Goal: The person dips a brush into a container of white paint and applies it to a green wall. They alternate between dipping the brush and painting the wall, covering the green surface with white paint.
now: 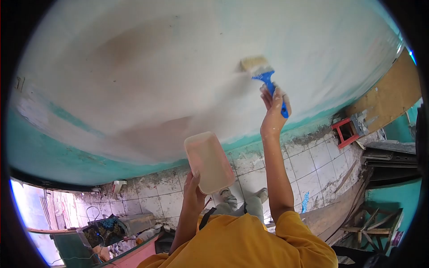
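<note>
In my right hand (pixel 273 111) is a wide paintbrush (pixel 267 80) with a blue handle, my fingers wrapped around the grip. Its pale bristles point up at the wall (pixel 178 76), which is coated in whitish paint over turquoise. White specks dot my right hand and forearm. My left hand (pixel 193 194) grips a shallow rectangular plastic tub (pixel 210 163) by its lower left edge, below and left of the brush. Pale, whitish liquid shows inside the tub, and its side is pinkish.
Stained white tiles (pixel 308 169) cover the floor along the wall's turquoise base. At right are a red plastic stool (pixel 346 132), a brown board (pixel 389 89), stacked dark panels (pixel 391 156) and a wooden frame (pixel 375 228). Cluttered items sit on a pink-sided counter (pixel 138 254) at lower left.
</note>
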Demonstrator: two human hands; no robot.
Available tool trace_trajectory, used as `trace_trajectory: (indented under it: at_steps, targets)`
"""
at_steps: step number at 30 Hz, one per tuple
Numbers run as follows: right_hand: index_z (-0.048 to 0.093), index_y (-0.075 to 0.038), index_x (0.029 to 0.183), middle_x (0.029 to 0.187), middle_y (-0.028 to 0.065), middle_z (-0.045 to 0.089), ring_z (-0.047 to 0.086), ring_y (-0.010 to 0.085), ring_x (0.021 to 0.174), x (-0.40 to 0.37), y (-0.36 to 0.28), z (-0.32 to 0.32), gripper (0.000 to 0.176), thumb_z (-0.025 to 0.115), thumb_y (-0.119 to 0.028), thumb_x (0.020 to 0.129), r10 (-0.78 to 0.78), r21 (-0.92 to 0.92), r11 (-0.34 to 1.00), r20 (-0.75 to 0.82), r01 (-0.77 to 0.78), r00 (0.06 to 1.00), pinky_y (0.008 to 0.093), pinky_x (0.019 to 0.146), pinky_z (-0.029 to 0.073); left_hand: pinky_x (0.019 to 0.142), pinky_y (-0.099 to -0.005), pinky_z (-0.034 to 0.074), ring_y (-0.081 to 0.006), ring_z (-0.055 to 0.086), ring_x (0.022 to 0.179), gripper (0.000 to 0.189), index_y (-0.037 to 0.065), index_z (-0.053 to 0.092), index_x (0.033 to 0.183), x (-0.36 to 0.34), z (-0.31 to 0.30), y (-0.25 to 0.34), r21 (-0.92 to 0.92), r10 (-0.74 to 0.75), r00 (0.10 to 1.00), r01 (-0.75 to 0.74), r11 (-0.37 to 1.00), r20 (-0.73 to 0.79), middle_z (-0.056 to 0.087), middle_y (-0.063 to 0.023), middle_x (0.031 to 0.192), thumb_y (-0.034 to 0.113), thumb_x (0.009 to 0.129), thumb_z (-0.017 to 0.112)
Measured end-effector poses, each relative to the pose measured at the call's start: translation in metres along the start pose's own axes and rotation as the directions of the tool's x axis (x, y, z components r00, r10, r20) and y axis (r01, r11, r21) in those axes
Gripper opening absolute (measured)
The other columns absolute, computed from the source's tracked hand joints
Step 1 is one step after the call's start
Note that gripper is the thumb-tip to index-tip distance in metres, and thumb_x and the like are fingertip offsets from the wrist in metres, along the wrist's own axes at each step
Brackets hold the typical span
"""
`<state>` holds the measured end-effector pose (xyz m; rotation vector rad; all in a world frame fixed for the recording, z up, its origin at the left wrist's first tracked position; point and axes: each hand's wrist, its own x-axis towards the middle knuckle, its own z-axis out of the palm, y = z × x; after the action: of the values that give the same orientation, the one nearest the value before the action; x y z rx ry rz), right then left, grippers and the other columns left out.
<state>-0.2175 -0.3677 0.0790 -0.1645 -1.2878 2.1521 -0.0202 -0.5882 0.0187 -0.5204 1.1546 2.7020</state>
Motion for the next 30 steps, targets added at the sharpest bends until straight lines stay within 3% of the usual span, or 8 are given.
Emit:
trace_trajectory:
  at_steps: [5, 10, 13, 16, 18, 23, 27, 30]
  targets:
    - [0.055, 0.006, 0.123, 0.111, 0.0156, 0.066, 0.067, 0.0219, 0.099, -0.011, 0.053, -0.016, 0.038, 0.051, -0.026, 0.102, 0.024, 0.171, 0.985, -0.014, -0.021, 1.0, 0.0338, 0.09, 0.054, 0.095, -0.0403, 0.053, -0.0249, 0.058, 0.118, 0.05, 0.0, 0.037, 0.138, 0.0, 0.0, -0.005, -0.008, 0.021, 0.999, -0.021, 1.0, -0.026, 0.053, -0.0145, 0.129, 0.024, 0.098, 0.055]
    - [0.058, 0.001, 0.116, 0.102, 0.0117, 0.068, 0.068, 0.019, 0.089, -0.062, 0.219, -0.108, 0.032, 0.054, -0.027, 0.101, 0.206, -0.044, 0.974, -0.235, -0.222, 0.95, 0.0311, 0.079, 0.054, 0.098, -0.0408, 0.051, -0.025, 0.056, 0.121, 0.05, 0.001, 0.038, 0.138, -0.004, -0.011, -0.009, -0.005, 0.04, 0.998, -0.041, 0.999, -0.04, 0.052, -0.0135, 0.131, 0.023, 0.098, 0.054]
    - [0.06, 0.003, 0.109, 0.097, 0.0113, 0.068, 0.068, 0.0183, 0.086, -0.071, 0.254, -0.133, 0.03, 0.054, -0.025, 0.101, 0.303, -0.1, 0.93, -0.339, -0.354, 0.891, 0.0296, 0.075, 0.054, 0.099, -0.0407, 0.05, -0.0245, 0.055, 0.123, 0.049, 0.001, 0.038, 0.139, -0.007, -0.015, -0.012, -0.029, 0.012, 0.997, -0.014, 0.999, -0.073, 0.053, -0.0125, 0.131, 0.024, 0.098, 0.054]
    - [0.06, 0.001, 0.108, 0.097, 0.0104, 0.069, 0.069, 0.0186, 0.084, -0.052, 0.232, -0.115, 0.029, 0.055, -0.026, 0.1, 0.204, -0.15, 0.96, -0.205, -0.237, 0.957, 0.0305, 0.075, 0.055, 0.099, -0.0403, 0.05, -0.0245, 0.055, 0.123, 0.05, 0.001, 0.038, 0.139, -0.007, -0.017, -0.014, -0.028, -0.009, 0.997, 0.006, 1.0, -0.081, 0.053, -0.0122, 0.132, 0.025, 0.098, 0.055]
    - [0.061, 0.003, 0.109, 0.099, 0.0117, 0.069, 0.069, 0.0194, 0.087, -0.032, 0.174, -0.077, 0.028, 0.055, -0.023, 0.1, 0.235, -0.141, 0.954, -0.188, -0.263, 0.954, 0.0309, 0.076, 0.056, 0.1, -0.0405, 0.049, -0.0251, 0.055, 0.123, 0.051, 0.001, 0.038, 0.139, -0.006, -0.016, -0.015, -0.031, 0.011, 0.998, -0.013, 0.999, -0.067, 0.053, -0.0129, 0.131, 0.026, 0.098, 0.055]
    - [0.056, 0.004, 0.118, 0.105, 0.0146, 0.067, 0.067, 0.0208, 0.098, -0.022, 0.036, -0.009, 0.034, 0.051, -0.026, 0.102, 0.038, 0.018, 0.999, -0.038, -0.038, 0.999, 0.0335, 0.087, 0.054, 0.1, -0.0437, 0.05, -0.0284, 0.05, 0.128, 0.062, 0.002, 0.031, 0.146, -0.006, -0.022, -0.019, 0.059, 0.001, 0.997, 0.003, 0.998, -0.071, 0.046, -0.0131, 0.14, 0.036, 0.098, 0.051]
    - [0.054, 0.003, 0.122, 0.11, 0.0152, 0.066, 0.067, 0.0227, 0.101, -0.022, 0.061, -0.017, 0.037, 0.05, -0.029, 0.103, -0.01, 0.158, 0.987, -0.005, 0.011, 1.0, 0.0352, 0.091, 0.052, 0.102, -0.0434, 0.048, -0.0283, 0.049, 0.13, 0.065, 0.002, 0.03, 0.146, -0.009, -0.027, -0.019, 0.085, 0.003, 0.997, 0.003, 0.996, -0.078, 0.045, -0.0131, 0.142, 0.036, 0.096, 0.053]
    - [0.051, 0.002, 0.126, 0.116, 0.0157, 0.064, 0.066, 0.0247, 0.103, -0.05, 0.139, -0.053, 0.041, 0.052, -0.03, 0.102, 0.152, 0.119, 0.983, -0.082, -0.141, 0.985, 0.0359, 0.091, 0.052, 0.106, -0.0433, 0.044, -0.0279, 0.046, 0.132, 0.065, 0.001, 0.031, 0.147, -0.012, -0.03, -0.017, 0.096, 0.023, 0.997, -0.016, 0.995, -0.078, 0.044, -0.0133, 0.143, 0.035, 0.096, 0.053]
